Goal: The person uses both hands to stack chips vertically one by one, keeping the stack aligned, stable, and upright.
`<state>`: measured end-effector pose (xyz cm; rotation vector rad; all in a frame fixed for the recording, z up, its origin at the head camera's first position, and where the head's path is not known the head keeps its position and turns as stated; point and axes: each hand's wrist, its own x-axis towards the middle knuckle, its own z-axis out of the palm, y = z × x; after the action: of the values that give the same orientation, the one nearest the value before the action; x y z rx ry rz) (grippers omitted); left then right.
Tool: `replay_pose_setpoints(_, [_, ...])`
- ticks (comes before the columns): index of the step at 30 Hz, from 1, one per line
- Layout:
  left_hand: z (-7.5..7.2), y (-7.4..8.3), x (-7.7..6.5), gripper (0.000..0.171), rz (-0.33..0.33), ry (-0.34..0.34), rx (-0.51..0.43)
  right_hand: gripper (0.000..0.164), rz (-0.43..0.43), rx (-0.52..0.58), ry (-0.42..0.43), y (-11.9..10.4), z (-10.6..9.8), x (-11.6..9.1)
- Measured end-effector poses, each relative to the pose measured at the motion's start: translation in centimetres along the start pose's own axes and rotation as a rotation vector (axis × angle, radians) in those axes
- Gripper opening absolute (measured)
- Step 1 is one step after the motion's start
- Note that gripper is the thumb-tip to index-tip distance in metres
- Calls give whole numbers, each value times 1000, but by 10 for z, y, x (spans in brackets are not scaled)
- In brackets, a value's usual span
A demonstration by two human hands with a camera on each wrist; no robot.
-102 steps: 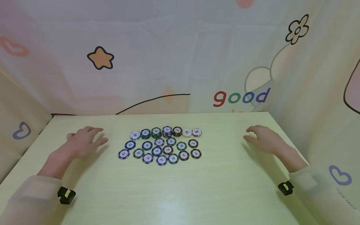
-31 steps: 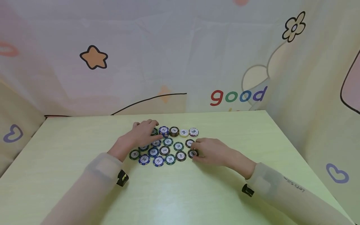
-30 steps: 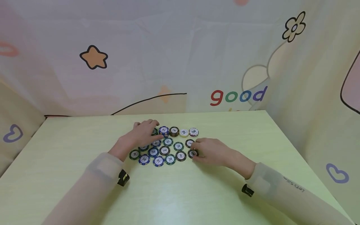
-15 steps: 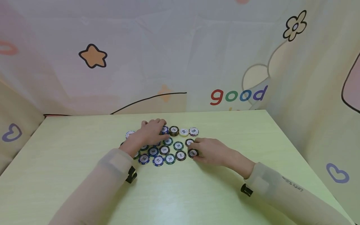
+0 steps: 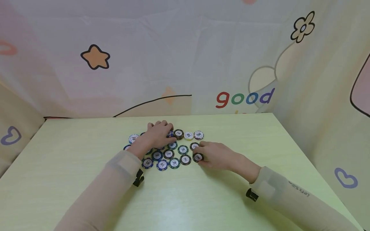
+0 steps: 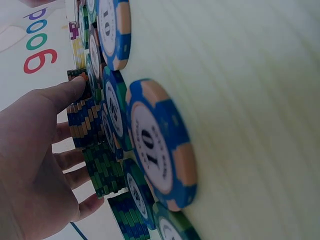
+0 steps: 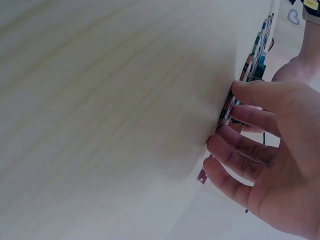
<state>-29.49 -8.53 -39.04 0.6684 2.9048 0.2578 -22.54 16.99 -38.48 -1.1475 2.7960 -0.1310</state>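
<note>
Poker chips (image 5: 162,165) lie in rows on the counter (image 5: 179,199); the left hand (image 5: 157,134) has thumb and fingers spread apart around a blue stack (image 6: 84,125), while the right hand (image 5: 218,155) pinches a black chip (image 5: 198,157) at the rows' right end.

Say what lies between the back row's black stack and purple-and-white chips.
Yellow chips lie between the black stack and the purple-and-white chips; the head view shows it.

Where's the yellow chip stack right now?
In the head view, the yellow chip stack sits at the back, right of the left hand, between the black 100 stack and the purple-and-white chips.
</note>
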Motion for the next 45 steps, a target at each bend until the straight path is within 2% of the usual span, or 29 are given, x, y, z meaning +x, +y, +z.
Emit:
replay_pose_setpoints(12, [3, 4, 3, 51, -12, 20, 46, 31, 29, 35, -37, 0, -2, 2])
replay_pose_setpoints(18, [-1, 4, 2, 46, -14, 30, 17, 29, 20, 36, -41, 1, -2, 3])
replay_pose_setpoints(25, [-1, 3, 3, 43, -15, 6, -20, 27, 6, 47, -43, 2, -3, 4])
replay_pose_setpoints(29, [0, 2, 3, 44, -16, -6, -31, 31, 29, 69, -44, 3, -5, 5])
replay_pose_setpoints(36, [-2, 4, 5, 45, -9, -7, -23, 30, 71, 63, -5, 5, -14, 10])
replay_pose_setpoints(45, [-3, 6, 7, 43, -9, -14, 30, 32, 97, 55, 65, 8, -15, 24])
